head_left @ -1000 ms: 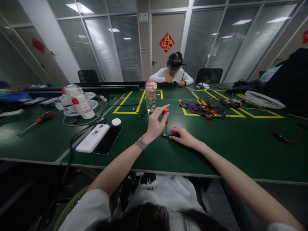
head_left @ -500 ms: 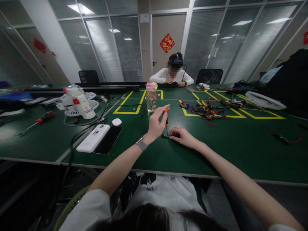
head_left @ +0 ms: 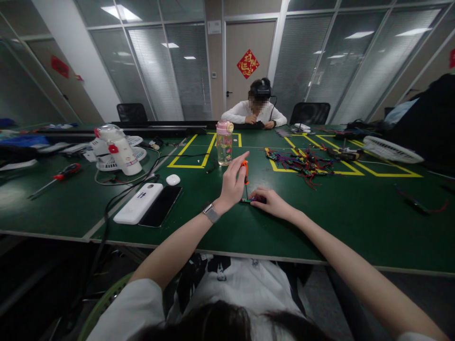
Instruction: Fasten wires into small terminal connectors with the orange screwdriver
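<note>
My left hand (head_left: 233, 183) is closed around the orange and black handle of a small screwdriver (head_left: 246, 174), which stands nearly upright. Its shaft runs down to a small green circuit board (head_left: 245, 200) on the table. Thumb and fingers of my right hand (head_left: 268, 201) pinch the right end of that board against the table top. Dark wires show under my right fingers; the rest of the board there is hidden. Just past my left hand stands a clear bottle with a pink lid (head_left: 224, 144).
On the green table (head_left: 199, 232), a pile of wired circuit boards (head_left: 302, 161) lies right of the bottle. Left are a white power bank (head_left: 138, 203), a phone (head_left: 160, 206), an earbud case (head_left: 173, 180), cables and another screwdriver (head_left: 59, 178). A person (head_left: 258, 106) sits opposite.
My left hand has shifted slightly about the screwdriver handle, its fingers a bit more upright, and the handle looks turned. My right hand stays on the board.
</note>
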The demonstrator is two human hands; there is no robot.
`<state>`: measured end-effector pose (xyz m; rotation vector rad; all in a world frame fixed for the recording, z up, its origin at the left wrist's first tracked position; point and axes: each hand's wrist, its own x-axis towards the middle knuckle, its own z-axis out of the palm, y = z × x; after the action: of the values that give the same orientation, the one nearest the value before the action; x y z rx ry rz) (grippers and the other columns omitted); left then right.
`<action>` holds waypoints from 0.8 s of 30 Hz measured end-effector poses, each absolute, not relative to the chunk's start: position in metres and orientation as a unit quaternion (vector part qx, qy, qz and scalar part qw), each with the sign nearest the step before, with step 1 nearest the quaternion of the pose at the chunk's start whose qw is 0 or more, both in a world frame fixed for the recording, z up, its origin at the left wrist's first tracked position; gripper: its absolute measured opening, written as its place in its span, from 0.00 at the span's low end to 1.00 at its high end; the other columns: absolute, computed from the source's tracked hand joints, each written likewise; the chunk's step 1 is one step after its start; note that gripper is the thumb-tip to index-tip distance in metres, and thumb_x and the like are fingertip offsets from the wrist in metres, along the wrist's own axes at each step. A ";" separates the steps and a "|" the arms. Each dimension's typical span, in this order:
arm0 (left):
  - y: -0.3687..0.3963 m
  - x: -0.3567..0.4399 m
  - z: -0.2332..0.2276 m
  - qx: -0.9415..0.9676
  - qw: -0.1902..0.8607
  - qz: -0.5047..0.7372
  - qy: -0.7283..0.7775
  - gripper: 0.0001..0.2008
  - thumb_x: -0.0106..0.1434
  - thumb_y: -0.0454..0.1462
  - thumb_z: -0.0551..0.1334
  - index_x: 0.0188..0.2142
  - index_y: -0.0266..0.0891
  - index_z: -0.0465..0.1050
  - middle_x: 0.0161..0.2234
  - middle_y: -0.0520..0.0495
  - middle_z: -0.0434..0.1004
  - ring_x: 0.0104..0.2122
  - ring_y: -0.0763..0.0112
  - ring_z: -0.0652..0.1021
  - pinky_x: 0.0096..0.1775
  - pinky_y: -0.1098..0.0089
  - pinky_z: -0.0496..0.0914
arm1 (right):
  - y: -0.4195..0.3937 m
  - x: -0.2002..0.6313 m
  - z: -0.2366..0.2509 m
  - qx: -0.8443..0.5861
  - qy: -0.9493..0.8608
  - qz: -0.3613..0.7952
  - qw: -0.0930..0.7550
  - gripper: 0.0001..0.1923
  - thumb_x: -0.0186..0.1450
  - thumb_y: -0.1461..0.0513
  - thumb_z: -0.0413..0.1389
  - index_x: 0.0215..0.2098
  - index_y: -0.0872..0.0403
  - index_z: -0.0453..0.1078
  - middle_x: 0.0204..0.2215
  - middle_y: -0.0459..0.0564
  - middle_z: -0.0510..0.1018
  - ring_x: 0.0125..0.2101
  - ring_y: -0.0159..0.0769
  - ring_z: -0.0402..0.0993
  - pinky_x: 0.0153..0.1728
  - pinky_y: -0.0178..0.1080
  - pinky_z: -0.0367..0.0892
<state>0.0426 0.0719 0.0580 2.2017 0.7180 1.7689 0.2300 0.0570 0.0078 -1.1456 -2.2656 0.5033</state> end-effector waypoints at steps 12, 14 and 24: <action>0.069 0.042 0.062 0.730 0.059 0.630 0.256 0.10 0.71 0.41 0.61 0.48 0.42 0.76 0.39 0.47 0.75 0.41 0.67 0.76 0.46 0.64 0.73 | 0.056 0.230 0.009 -0.427 -0.841 0.188 0.274 0.05 0.64 0.64 0.60 0.38 0.55 0.77 0.31 0.48 0.74 0.30 0.34 0.71 0.35 0.38 0.67; 0.069 0.042 0.061 0.740 0.078 0.620 0.249 0.14 0.74 0.41 0.55 0.53 0.43 0.74 0.45 0.44 0.76 0.45 0.65 0.77 0.50 0.61 0.72 | 0.056 0.230 0.009 -0.427 -0.841 0.190 0.273 0.05 0.64 0.64 0.60 0.39 0.55 0.77 0.31 0.48 0.74 0.30 0.34 0.71 0.35 0.38 0.67; 0.072 0.042 0.060 0.726 0.054 0.630 0.273 0.11 0.72 0.40 0.59 0.51 0.43 0.73 0.41 0.47 0.77 0.40 0.67 0.76 0.46 0.64 0.72 | 0.056 0.230 0.010 -0.428 -0.841 0.188 0.273 0.05 0.64 0.64 0.60 0.38 0.55 0.77 0.31 0.48 0.74 0.30 0.34 0.71 0.35 0.38 0.67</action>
<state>0.0418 0.0718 0.0597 2.2043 0.8283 1.9125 0.2299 0.0557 0.0095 -1.1523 -2.2621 0.5072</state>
